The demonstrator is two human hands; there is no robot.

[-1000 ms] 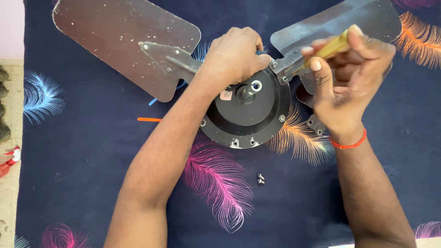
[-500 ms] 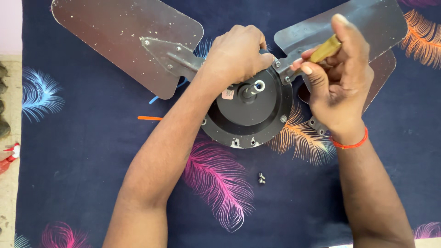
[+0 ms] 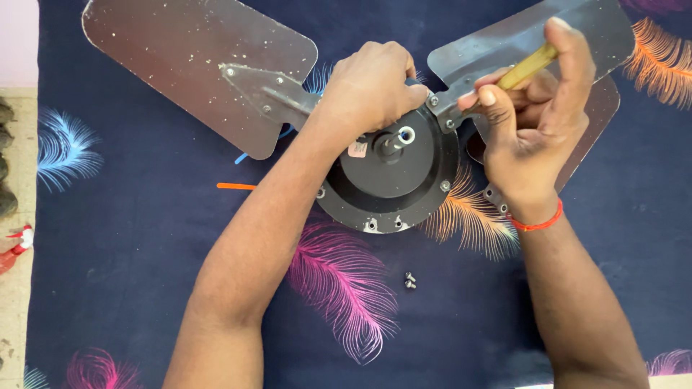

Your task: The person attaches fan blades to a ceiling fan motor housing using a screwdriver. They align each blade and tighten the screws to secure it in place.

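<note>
A black round ceiling-fan motor (image 3: 393, 180) lies on a dark blue cloth with feather prints (image 3: 144, 274). A grey metal blade (image 3: 194, 65) reaches to the upper left, another blade (image 3: 533, 43) to the upper right. My left hand (image 3: 375, 86) is closed over the top of the motor housing beside the centre shaft. My right hand (image 3: 533, 122) grips a screwdriver with a yellow handle (image 3: 530, 65); its tip points at the bracket screws of the right blade. Two small loose screws (image 3: 409, 279) lie on the cloth below the motor.
A third blade (image 3: 595, 133) shows partly behind my right hand. A thin orange stick (image 3: 236, 186) lies left of my left forearm. A bare floor strip (image 3: 14, 302) runs along the left edge, with a red and white object (image 3: 16, 245) on it.
My right hand has turned with the screwdriver, the handle tilting up and to the right. My left hand stays on the motor.
</note>
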